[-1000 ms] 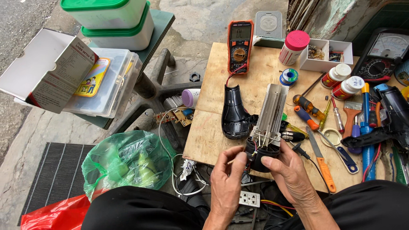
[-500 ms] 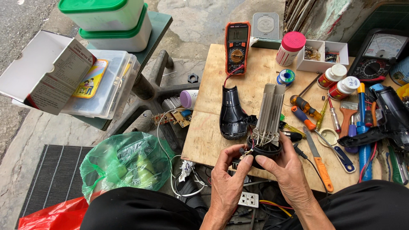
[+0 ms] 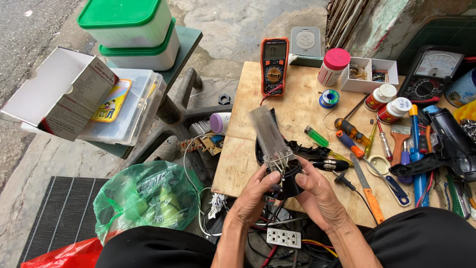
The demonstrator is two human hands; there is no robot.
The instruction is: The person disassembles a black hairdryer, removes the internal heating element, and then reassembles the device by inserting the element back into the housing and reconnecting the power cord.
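Black-and-grey part: a black round plastic motor housing with a pale grey, ribbed heater cage (image 3: pixel 270 136) rising from it, held in both hands over the near edge of the bare plywood board (image 3: pixel 297 106).
Long axis: the cage leans up and away from the person, tilted toward the left side of the board; its far tip points roughly at the orange digital multimeter (image 3: pixel 274 64).
Direction from fingers: the cage stands above and beyond the fingertips; the black base sits between the two palms.
Left hand (image 3: pixel 253 196): curled around the left side of the black base, thumb up near the thin wires at the foot of the cage; clenched on the part.
Right hand (image 3: pixel 317 191): wrapped around the right side of the base, fingers closed against it; also gripping.
Nearer hand: both touch it; neither is clearly closer.
Beside it: a black curved plastic shell (image 3: pixel 297 149) lies on the board just behind the hands.
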